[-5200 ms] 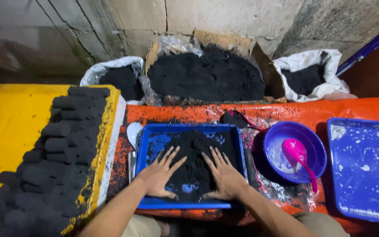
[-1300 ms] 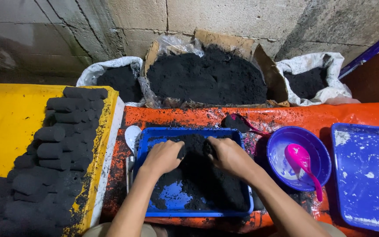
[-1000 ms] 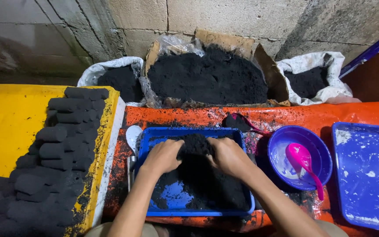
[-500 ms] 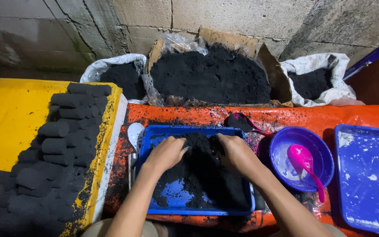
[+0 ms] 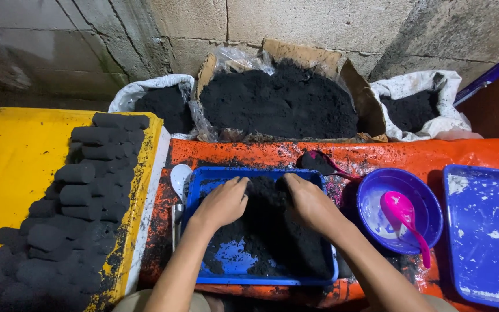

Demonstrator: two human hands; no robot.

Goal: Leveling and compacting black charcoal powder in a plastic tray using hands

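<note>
Pressing into a heap of black powder [image 5: 270,225], the left hand [image 5: 222,203] and the right hand [image 5: 312,203] sit palm down on either side of it, fingers curled and together, cupped against the mound rather than spread flat; neither pinches or lifts anything. The powder lies in a blue tray [image 5: 235,267] on an orange sheet [image 5: 249,155], heaped mostly toward the tray's far and right part (bare blue floor shows at the near left). Just left of the tray a white spoon [image 5: 180,176] rests on the sheet. To the right stands a purple bowl [image 5: 376,190] with a pink spoon [image 5: 402,216] leaning in it, and beyond that a second blue tray [image 5: 486,231], smeared white. On a yellow sheet [image 5: 12,167] at the left, black pressed cylinders [image 5: 82,196] lie in rows. Against the block wall sit a cardboard box [image 5: 278,101] and two white sacks [image 5: 163,104], all filled with the same black powder.
</note>
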